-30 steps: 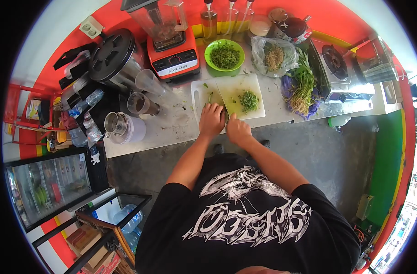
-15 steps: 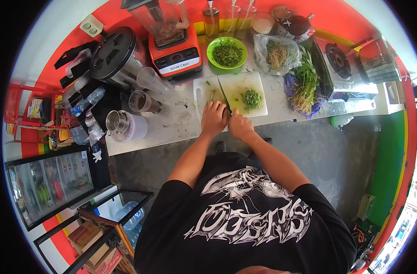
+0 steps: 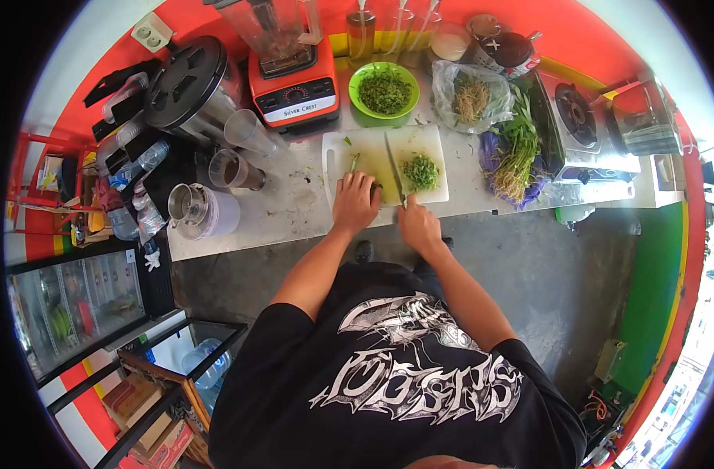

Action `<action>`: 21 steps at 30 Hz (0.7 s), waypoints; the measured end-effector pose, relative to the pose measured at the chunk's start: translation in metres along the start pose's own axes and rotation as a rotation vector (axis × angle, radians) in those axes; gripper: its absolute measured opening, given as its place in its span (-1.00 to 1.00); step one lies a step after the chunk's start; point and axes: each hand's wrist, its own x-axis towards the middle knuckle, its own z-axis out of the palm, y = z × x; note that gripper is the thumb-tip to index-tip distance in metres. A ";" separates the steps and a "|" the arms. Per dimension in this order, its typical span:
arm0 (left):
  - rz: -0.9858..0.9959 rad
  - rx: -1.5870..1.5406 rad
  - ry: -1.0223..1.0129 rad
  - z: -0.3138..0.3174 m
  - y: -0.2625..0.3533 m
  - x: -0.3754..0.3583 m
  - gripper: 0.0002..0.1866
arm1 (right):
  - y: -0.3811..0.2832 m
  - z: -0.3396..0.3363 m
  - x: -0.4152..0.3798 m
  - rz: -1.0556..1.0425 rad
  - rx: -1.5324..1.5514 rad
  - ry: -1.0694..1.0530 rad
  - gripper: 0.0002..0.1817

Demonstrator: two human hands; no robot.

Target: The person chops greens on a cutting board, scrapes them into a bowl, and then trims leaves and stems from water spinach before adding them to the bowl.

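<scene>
A white cutting board (image 3: pixel 434 141) lies near the counter's front edge. My right hand (image 3: pixel 419 225) grips the handle of a knife (image 3: pixel 394 166), whose blade points away from me over the board. At the board's left part, my left hand (image 3: pixel 355 202) is closed over some greens, mostly hidden under the fingers; a green stalk (image 3: pixel 354 162) sticks out beyond them. Right of the blade sits a pile of chopped greens (image 3: pixel 421 170). Behind the board, a green bowl (image 3: pixel 411 115) holds more chopped greens.
A red blender (image 3: pixel 296 92), a plastic cup (image 3: pixel 233 170) and a metal-topped jug (image 3: pixel 208 213) stand to the left. On the right are a plastic bag (image 3: pixel 449 95) with roots, leafy greens (image 3: pixel 520 148) and a stove (image 3: pixel 577 117). Pump bottles (image 3: pixel 361 37) stand behind.
The knife and my right hand have moved right, away from my left hand, opening a gap between the hands. The whole view has shifted slightly.
</scene>
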 end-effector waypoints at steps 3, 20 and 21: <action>0.064 -0.071 0.050 0.002 -0.004 -0.001 -0.84 | -0.013 0.000 -0.002 -0.044 0.031 -0.049 -0.63; 0.136 -0.153 0.117 0.007 -0.011 -0.003 -0.87 | -0.027 0.020 0.010 -0.098 -0.137 -0.093 -0.74; 0.131 -0.124 0.102 0.005 -0.010 -0.003 -0.86 | -0.028 0.016 0.014 -0.104 -0.139 -0.093 -0.75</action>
